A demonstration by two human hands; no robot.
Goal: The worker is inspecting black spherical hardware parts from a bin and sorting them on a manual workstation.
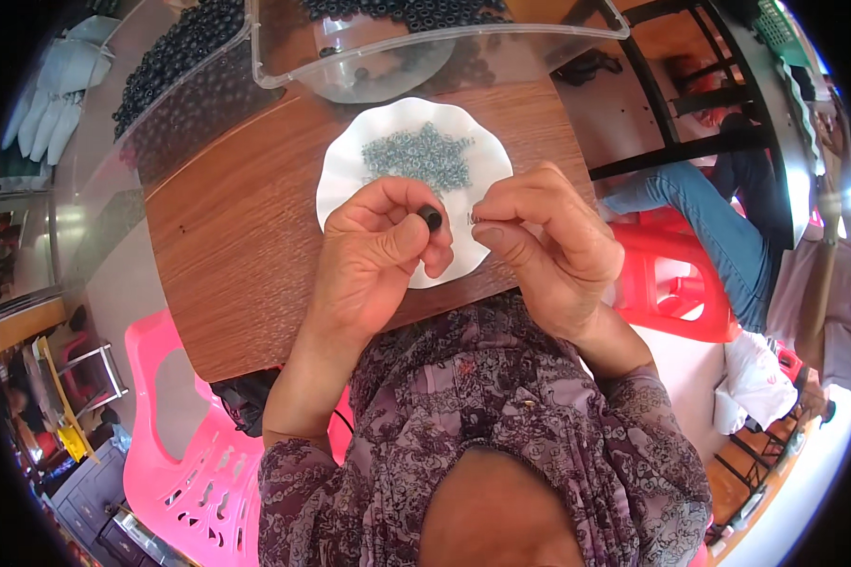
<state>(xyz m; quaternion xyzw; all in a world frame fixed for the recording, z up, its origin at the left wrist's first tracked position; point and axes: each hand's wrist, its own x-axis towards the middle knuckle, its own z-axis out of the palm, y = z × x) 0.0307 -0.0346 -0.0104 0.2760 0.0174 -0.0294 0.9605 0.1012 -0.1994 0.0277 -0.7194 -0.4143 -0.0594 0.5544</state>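
Note:
My left hand (369, 248) pinches a small black ring-shaped part (429, 217) between thumb and fingers, its round end turned toward my right hand. Fingertips of my right hand (553, 248) are pressed together on a tiny coiled metal piece (474, 218) that looks like a small spring. A short gap lies between the two held parts. Both hands are above the near half of a white scalloped plate (345, 156). On the plate lies a loose heap of small shiny grey-green pieces (421, 156), perhaps more springs; they are too small to tell.
Beyond the plate, a clear plastic bin (539, 30) holds many black ring-shaped parts (416, 11); more lie heaped to its left (175, 66). The brown wooden table (236, 236) ends just before my body. A pink chair (151, 406), a red stool (667, 274) and another person's leg (709, 217) flank it.

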